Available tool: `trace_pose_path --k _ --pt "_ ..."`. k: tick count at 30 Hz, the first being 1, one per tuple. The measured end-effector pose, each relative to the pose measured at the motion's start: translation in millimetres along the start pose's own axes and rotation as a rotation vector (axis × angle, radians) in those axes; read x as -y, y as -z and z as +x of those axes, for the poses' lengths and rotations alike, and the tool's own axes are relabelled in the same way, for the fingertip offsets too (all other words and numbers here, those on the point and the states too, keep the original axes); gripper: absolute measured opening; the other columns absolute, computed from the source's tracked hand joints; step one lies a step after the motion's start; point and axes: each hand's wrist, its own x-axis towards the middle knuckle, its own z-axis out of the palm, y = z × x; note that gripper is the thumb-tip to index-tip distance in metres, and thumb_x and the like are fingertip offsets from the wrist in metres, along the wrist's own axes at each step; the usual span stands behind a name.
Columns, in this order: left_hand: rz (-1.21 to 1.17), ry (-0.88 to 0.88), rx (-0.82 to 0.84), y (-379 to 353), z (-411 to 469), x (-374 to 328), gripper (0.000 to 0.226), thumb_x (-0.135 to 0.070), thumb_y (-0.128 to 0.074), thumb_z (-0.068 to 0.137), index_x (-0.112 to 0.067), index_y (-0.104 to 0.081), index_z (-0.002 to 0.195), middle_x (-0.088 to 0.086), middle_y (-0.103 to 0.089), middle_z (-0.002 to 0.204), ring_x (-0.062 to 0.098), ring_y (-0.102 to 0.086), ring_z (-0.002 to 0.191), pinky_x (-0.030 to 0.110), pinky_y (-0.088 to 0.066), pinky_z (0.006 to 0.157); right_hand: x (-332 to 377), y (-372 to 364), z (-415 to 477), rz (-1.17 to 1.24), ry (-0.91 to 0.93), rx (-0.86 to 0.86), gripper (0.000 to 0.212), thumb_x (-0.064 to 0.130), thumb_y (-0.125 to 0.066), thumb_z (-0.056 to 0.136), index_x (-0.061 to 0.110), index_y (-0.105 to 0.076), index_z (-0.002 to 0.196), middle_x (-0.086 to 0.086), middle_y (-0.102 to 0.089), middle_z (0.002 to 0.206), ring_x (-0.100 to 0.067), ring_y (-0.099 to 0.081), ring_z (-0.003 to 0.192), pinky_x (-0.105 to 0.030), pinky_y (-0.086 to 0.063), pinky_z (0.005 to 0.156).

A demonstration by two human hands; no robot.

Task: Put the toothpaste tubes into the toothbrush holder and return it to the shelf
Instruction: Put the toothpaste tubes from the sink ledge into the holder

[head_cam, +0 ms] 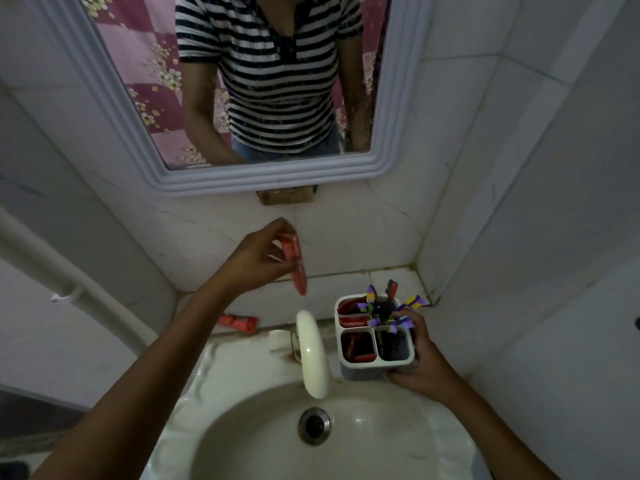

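Midway: one tube in hand, one left on the ledge.

Your left hand pinches a red toothpaste tube, hanging cap-down above the ledge, left of the holder. Your right hand is wrapped around the holder's right side, steadying it on the sink rim beside the tap. Two tubes seem loaded already: a Colgate tube in the back-left slot, something red in the front-left (too dark to name). Toothbrushes fill the right side. A second loose tube lies on the ledge. Left to do: both tubes in, then the holder back on its shelf.
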Motion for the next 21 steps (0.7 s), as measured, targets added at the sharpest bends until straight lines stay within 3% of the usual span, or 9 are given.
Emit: trace_pose_path --k 4,8,13,17,19,21 --pt "-0.2 -0.128 0.21 -14.2 -17.6 -54.1 0.031 -0.005 -0.078 0.077 -0.022 -0.056 0.093 0.0 -0.064 0.092 0.023 -0.073 0.076 0.033 -0.062 0.074 2.5 -1.6 0.0 -0.01 -0.007 0.008 0.105 -0.004 -0.084 0.065 0.052 -0.027 0.132 0.03 -0.054 0.126 -0.005 -0.059 0.118 -0.017 -0.049 0.095" --pt "-0.183 -0.094 0.282 -49.0 -21.8 -66.8 0.029 -0.011 -0.081 0.074 -0.012 -0.057 0.091 -0.002 -0.066 0.089 0.024 -0.074 0.075 0.042 -0.063 0.073 6.0 -3.0 -1.1 -0.006 -0.026 0.007 0.099 0.013 -0.083 0.064 0.052 -0.025 0.133 0.028 -0.055 0.126 -0.006 -0.06 0.118 -0.018 -0.049 0.094" --pt "0.168 -0.117 0.213 -61.0 -18.9 -47.2 0.032 -0.043 -0.077 0.075 -0.027 -0.065 0.1 -0.012 -0.068 0.102 0.004 -0.063 0.094 0.032 -0.057 0.079 6.1 -0.8 -2.7 -0.048 -0.028 -0.006 0.096 0.015 -0.084 0.064 0.052 -0.026 0.131 0.025 -0.058 0.124 -0.01 -0.063 0.114 -0.028 -0.053 0.093" --pt "0.163 -0.022 0.032 -34.5 -18.0 -1.1 0.017 -0.033 -0.069 0.086 -0.025 -0.066 0.1 -0.008 -0.069 0.1 0.008 -0.066 0.089 0.03 -0.055 0.075 3.0 0.2 -2.6 -0.079 -0.028 -0.008 0.098 0.009 -0.086 0.064 0.045 -0.026 0.133 0.024 -0.055 0.128 -0.012 -0.06 0.119 -0.036 -0.052 0.098" --pt "0.385 0.092 0.01 -23.0 -21.0 39.1 0.019 -0.026 -0.067 0.087 -0.027 -0.066 0.106 -0.007 -0.07 0.104 0.012 -0.066 0.094 0.031 -0.054 0.078 -0.2 0.3 -2.4 -0.077 -0.028 -0.002 0.099 0.004 -0.088 0.065 0.038 -0.026 0.135 0.022 -0.054 0.131 -0.014 -0.058 0.123 -0.04 -0.051 0.101" --pt "0.664 0.229 0.122 -18.4 -29.7 79.3 0.033 -0.026 -0.065 0.087 -0.029 -0.061 0.119 -0.005 -0.065 0.124 0.016 -0.06 0.112 0.028 -0.05 0.088 -2.2 0.1 -2.7 -0.068 -0.037 0.004 0.1 0.004 -0.088 0.066 0.033 -0.025 0.138 0.021 -0.053 0.132 -0.014 -0.057 0.125 -0.042 -0.051 0.102"
